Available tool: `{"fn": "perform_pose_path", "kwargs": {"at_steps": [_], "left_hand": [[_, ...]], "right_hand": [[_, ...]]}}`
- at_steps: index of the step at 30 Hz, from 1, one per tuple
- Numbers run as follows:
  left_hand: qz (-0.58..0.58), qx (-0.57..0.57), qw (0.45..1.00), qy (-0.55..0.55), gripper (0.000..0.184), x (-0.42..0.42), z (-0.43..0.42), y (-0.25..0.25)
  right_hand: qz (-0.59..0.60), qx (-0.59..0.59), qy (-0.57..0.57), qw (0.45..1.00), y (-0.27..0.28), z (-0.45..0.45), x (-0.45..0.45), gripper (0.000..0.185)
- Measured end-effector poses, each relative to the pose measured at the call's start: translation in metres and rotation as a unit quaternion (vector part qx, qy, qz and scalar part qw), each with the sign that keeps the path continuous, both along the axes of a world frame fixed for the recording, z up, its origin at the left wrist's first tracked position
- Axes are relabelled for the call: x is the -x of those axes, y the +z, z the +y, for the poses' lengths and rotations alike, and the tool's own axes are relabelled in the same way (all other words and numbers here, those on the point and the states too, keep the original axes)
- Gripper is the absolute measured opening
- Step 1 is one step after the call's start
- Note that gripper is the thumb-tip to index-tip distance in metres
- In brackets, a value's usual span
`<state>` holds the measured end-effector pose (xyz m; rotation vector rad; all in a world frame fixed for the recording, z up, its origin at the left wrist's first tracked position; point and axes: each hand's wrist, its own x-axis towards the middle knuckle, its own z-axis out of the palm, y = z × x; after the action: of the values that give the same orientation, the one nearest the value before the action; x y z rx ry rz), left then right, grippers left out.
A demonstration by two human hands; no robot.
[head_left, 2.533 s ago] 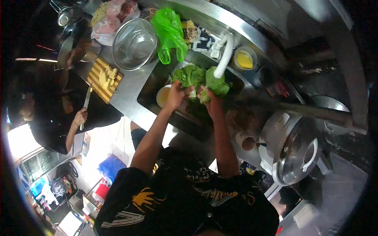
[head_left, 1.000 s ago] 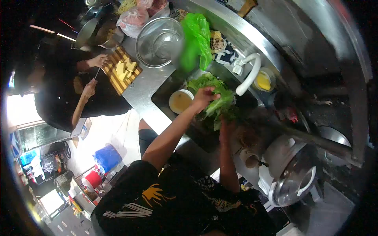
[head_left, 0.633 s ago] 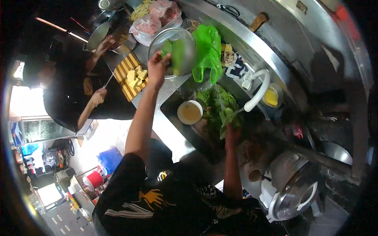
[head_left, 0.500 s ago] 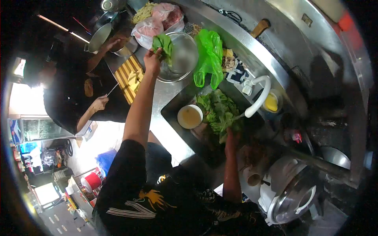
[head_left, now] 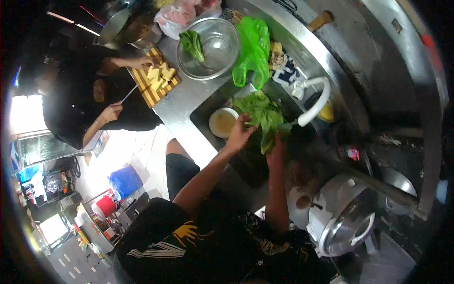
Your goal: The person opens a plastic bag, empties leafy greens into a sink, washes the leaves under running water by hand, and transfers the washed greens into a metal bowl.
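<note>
In the sink [head_left: 201,111], my right hand [head_left: 275,154] grips a bunch of leafy greens [head_left: 260,111] near its lower end, close under the white faucet [head_left: 321,102]. My left hand [head_left: 241,135] is at the near side of the bunch, its fingers apart and at the leaf edges. Left of the greens, a white tub [head_left: 223,124] of cloudy brownish liquid stands in the sink. One green leaf [head_left: 191,45] lies in the metal bowl [head_left: 220,42] on the counter. My right fingertips are partly hidden in shadow and leaves.
A bright green plastic bag [head_left: 253,52] lies between bowl and faucet. To the left, a co-worker's hand [head_left: 111,113] holds a knife by a striped cutting board [head_left: 147,94] with yellow chunks [head_left: 161,75]. A lidded pot [head_left: 343,236] stands at lower right.
My left hand has let a leaf go in the metal bowl and come back down to the greens in the sink. The co-worker's other hand has moved onto the cutting board.
</note>
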<state>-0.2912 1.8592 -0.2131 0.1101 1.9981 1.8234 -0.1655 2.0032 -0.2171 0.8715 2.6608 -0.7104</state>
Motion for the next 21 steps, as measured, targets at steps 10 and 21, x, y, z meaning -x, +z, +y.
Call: {"fn": "perform_pose_path", "kwargs": {"at_steps": [10,21], "left_hand": [[-0.191,-0.154,0.966,-0.080,0.017,-0.007,0.020,0.000],[-0.210,-0.114,0.968,-0.077,0.015,-0.009,0.033,0.037]], "right_hand": [[0.345,0.351,-0.229,0.840,-0.001,0.000,0.016,0.047],[0.360,0.631,-0.306,0.616,0.006,0.004,0.011,0.039]]}}
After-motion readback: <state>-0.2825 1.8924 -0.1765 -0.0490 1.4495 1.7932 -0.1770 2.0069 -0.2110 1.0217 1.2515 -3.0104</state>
